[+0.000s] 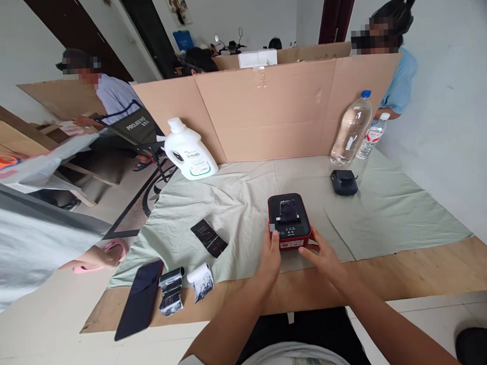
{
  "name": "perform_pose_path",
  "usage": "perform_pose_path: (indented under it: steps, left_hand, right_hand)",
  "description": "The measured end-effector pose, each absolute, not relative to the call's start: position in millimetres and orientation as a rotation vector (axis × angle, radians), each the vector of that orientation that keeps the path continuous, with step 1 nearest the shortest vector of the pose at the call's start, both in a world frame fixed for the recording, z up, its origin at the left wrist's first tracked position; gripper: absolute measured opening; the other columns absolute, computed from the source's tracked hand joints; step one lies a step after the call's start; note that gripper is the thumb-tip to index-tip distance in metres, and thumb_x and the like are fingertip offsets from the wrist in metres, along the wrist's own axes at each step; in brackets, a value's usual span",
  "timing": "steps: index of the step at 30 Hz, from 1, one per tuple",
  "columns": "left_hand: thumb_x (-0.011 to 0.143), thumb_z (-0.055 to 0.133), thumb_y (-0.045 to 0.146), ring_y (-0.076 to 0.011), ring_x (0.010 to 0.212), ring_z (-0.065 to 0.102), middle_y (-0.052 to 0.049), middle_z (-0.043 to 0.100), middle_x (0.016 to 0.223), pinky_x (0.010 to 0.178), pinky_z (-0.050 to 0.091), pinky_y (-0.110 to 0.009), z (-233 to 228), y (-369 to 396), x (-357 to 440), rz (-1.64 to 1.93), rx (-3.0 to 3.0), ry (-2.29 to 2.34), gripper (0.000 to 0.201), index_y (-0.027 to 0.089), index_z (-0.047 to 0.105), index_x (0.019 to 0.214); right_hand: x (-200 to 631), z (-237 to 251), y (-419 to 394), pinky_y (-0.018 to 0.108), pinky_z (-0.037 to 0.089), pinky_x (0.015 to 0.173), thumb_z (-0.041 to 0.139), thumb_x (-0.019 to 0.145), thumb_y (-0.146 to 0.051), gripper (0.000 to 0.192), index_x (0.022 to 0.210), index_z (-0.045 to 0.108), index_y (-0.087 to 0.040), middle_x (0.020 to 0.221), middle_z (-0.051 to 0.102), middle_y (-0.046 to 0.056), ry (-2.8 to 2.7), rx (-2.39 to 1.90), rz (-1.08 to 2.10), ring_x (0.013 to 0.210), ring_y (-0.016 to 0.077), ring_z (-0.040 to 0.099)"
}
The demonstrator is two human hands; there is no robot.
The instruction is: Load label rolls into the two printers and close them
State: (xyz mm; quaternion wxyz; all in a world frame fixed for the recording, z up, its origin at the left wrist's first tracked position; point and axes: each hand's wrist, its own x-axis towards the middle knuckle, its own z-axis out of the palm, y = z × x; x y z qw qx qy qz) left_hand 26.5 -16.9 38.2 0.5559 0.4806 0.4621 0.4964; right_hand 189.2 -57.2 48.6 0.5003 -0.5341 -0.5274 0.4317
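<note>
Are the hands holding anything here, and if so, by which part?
Both hands grip the small red and black printer as it sits on the cloth: left hand at its near left corner, right hand at its near right corner.

A small printer (289, 221) at the centre of the frame is black on top with a red body. It sits on a pale grey-green cloth (390, 208) over a light brown table (433, 274). At upper left stands a white jug (189, 151) with a green-edged label; at lower left lies a glossy black phone (140, 298).

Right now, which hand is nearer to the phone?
Left. The left hand rests on the red printer's left front corner, on the side toward the phone. The right hand is at the printer's right front, farther away.
</note>
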Motion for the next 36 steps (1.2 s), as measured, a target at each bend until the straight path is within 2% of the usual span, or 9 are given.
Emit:
perform_pose_path:
  steps: [6,10,12,14,16,19,22,29,36]
  left_hand:
    - [0.092,0.044,0.054,-0.0213,0.145,0.021,-0.003,0.03,0.155,0.121,0.014,-0.039,34.2,-22.1,29.9,1.183,1.088,1.195,0.056,0.028,0.037,0.142]
    - [0.09,0.051,0.05,-0.0247,0.136,0.038,-0.008,0.043,0.146,0.114,0.03,-0.042,33.4,-17.1,24.1,1.177,1.085,1.138,0.057,0.025,0.038,0.139]
    - [0.086,0.057,0.046,-0.0263,0.133,0.042,-0.01,0.043,0.145,0.109,0.036,-0.043,34.2,-11.2,20.9,1.181,1.055,1.115,0.062,0.024,0.036,0.141]
    - [0.083,0.061,0.041,-0.0268,0.135,0.038,-0.009,0.036,0.15,0.108,0.037,-0.043,36.9,-2.3,16.7,1.204,1.063,1.101,0.066,0.025,0.034,0.142]
    - [0.083,0.059,0.034,-0.0262,0.139,0.032,-0.005,0.029,0.155,0.111,0.033,-0.042,41.0,8.7,11.3,1.232,1.145,1.067,0.062,0.028,0.039,0.141]
    - [0.078,0.054,0.022,-0.0268,0.143,0.025,0.002,0.021,0.158,0.113,0.029,-0.043,45.8,24.9,2.8,1.202,1.287,0.978,0.054,0.03,0.053,0.131]
    - [0.068,0.051,0.016,-0.0277,0.141,0.027,0.004,0.023,0.157,0.111,0.03,-0.043,44.8,35.7,-1.4,1.122,1.315,0.898,0.056,0.029,0.06,0.122]
    - [0.059,0.047,0.016,-0.0274,0.135,0.034,0.002,0.033,0.149,0.106,0.035,-0.04,36.9,42.5,5.0,1.15,1.293,0.82,0.055,0.026,0.059,0.112]
    - [0.055,0.046,0.018,-0.0272,0.132,0.034,-0.001,0.034,0.144,0.104,0.037,-0.04,44.9,43.2,6.8,1.14,1.322,0.832,0.054,0.024,0.055,0.108]
  right_hand:
    - [192.4,37.3,-67.7,0.05,0.052,0.095,0.064,0.081,-0.048,0.072,0.144,0.035,-0.03,0.141,0.049,0.01,-1.347,-1.382,0.893,0.121,0.0287,0.054]
    - [192.9,43.0,-52.6,0.054,0.043,0.102,0.057,0.085,-0.052,0.066,0.143,0.036,-0.027,0.145,0.042,0.012,-1.424,-1.459,0.525,0.132,0.03,0.041]
    - [192.9,48.8,-37.4,0.056,0.037,0.107,0.048,0.089,-0.052,0.056,0.138,0.042,-0.026,0.149,0.036,0.011,-1.448,-1.475,0.404,0.137,0.0295,0.034]
    - [192.1,53.3,-21.7,0.056,0.032,0.109,0.039,0.093,-0.051,0.046,0.13,0.052,-0.026,0.15,0.035,0.01,-1.481,-1.483,0.369,0.139,0.0284,0.031]
    - [189.8,55.0,-10.5,0.056,0.031,0.11,0.033,0.095,-0.049,0.043,0.117,0.061,-0.025,0.149,0.037,0.008,-1.501,-1.457,0.332,0.138,0.0276,0.032]
    - [183.6,52.2,-7.6,0.054,0.032,0.11,0.033,0.095,-0.046,0.041,0.095,0.067,-0.024,0.146,0.042,0.006,-1.53,-1.355,0.233,0.137,0.027,0.034]
    - [177.1,45.4,-15.4,0.054,0.031,0.11,0.038,0.093,-0.043,0.037,0.083,0.068,-0.023,0.143,0.045,0.004,-1.56,-1.257,0.103,0.136,0.0289,0.033]
    - [171.8,34.9,-21.0,0.056,0.034,0.107,0.04,0.089,-0.041,0.036,0.079,0.069,-0.024,0.141,0.042,0.005,-1.537,-1.263,0.006,0.129,0.0309,0.039]
    - [170.5,30.6,-22.0,0.053,0.038,0.103,0.035,0.092,-0.037,0.039,0.082,0.07,-0.023,0.141,0.041,0.005,-1.508,-1.234,0.028,0.127,0.0297,0.041]
